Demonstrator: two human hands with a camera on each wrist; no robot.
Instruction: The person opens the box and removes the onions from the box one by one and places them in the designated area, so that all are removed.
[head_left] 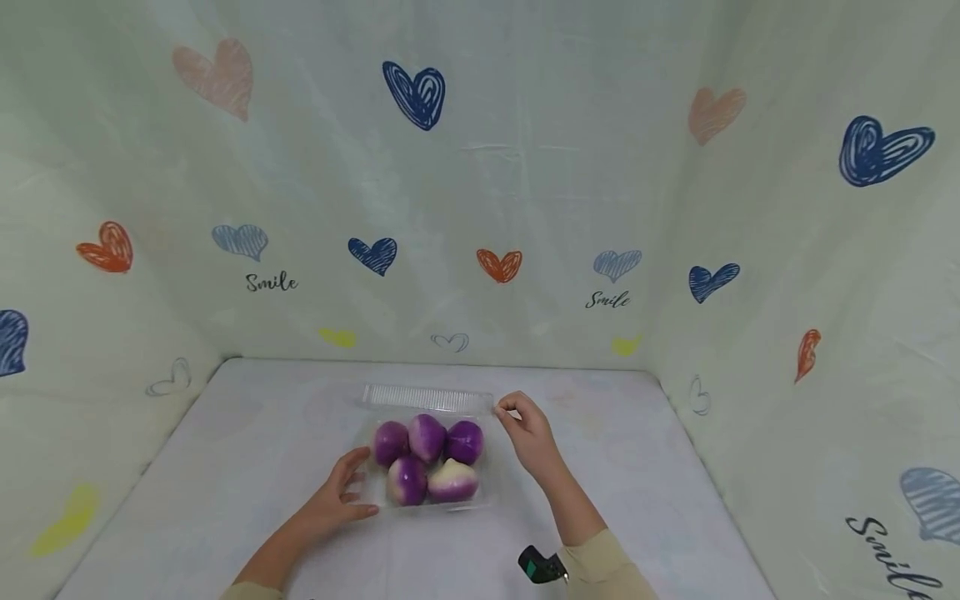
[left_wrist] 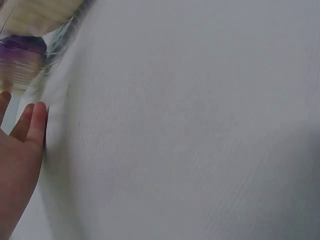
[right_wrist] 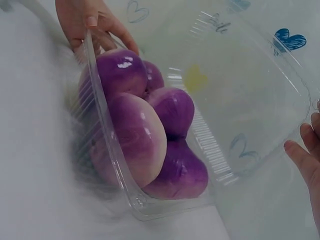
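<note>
Several purple-and-white turnips [head_left: 427, 438] lie in a clear plastic clamshell container [right_wrist: 150, 212] on the table. Its hinged lid [head_left: 427, 399] is raised along the far side, showing as a see-through panel in the right wrist view. My left hand [head_left: 333, 496] is at the container's left end, fingers spread along that side and thumb at the near left corner. At the lid's right corner, thumb and index finger of my right hand [head_left: 527, 429] come together on its edge. In the left wrist view, a turnip [left_wrist: 22, 55] shows above the left fingertips.
A white cloth [head_left: 270, 425] covers the table. Behind and on both sides hangs a pale curtain [head_left: 517, 183] printed with hearts and "Smile". A small black device [head_left: 542, 565] is at my right wrist, by the beige sleeve [head_left: 603, 567].
</note>
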